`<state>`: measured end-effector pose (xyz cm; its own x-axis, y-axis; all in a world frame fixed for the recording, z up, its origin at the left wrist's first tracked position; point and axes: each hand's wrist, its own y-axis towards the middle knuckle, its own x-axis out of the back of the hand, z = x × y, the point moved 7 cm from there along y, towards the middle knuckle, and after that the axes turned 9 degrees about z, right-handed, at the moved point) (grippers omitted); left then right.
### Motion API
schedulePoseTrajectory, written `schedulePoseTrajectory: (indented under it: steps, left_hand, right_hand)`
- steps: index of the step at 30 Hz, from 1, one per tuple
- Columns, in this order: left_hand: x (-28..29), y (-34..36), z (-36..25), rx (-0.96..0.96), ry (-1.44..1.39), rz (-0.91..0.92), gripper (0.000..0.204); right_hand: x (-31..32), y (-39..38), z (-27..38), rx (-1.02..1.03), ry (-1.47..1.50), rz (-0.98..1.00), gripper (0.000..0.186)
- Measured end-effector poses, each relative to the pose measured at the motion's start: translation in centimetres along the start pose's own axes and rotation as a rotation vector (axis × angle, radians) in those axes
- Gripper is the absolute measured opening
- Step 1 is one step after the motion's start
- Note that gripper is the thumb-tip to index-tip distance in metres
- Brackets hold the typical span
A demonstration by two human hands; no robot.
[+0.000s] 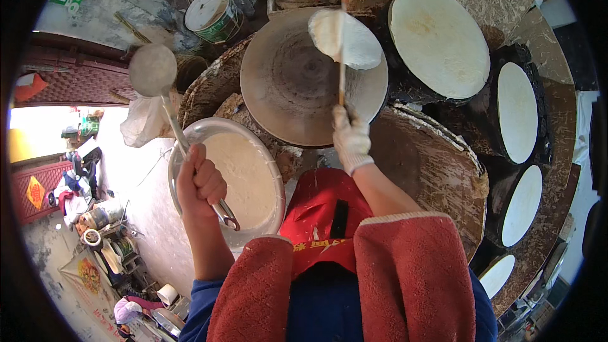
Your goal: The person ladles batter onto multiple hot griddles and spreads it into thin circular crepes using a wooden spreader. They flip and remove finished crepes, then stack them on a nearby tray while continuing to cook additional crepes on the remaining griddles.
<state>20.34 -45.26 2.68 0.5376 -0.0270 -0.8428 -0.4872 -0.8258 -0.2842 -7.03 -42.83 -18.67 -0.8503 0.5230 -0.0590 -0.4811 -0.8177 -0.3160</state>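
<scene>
My bare left hand is closed around the handle of a long metal ladle. The ladle's bowl is raised beyond a wide metal basin of creamy batter. In a white glove, my right hand grips the thin wooden stick of a batter spreader. The spreader's far end is blurred and lies over a white pool of batter. That pool covers the far right part of a round dark griddle; the rest of the griddle's surface is bare.
Several more round griddles curve along the right, each covered by a pale sheet, such as the large pancake beside mine. A bucket stands at the back left. A plastic bag hangs near the ladle. Another person is at the lower left.
</scene>
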Motion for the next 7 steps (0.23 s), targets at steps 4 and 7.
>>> schedulePoseTrajectory:
  steps: [4,7]
  left_hand:
    - [1.7,-1.8,-0.5,0.007,-0.032,-0.051,0.027]
    - [2.1,-3.7,-2.2,-0.103,-0.03,-0.019,0.028]
  right_hand:
    - [-4.5,0.8,5.7,-0.038,-0.105,0.245,0.031]
    - [-3.0,0.9,8.2,-0.036,-0.384,0.298,0.034]
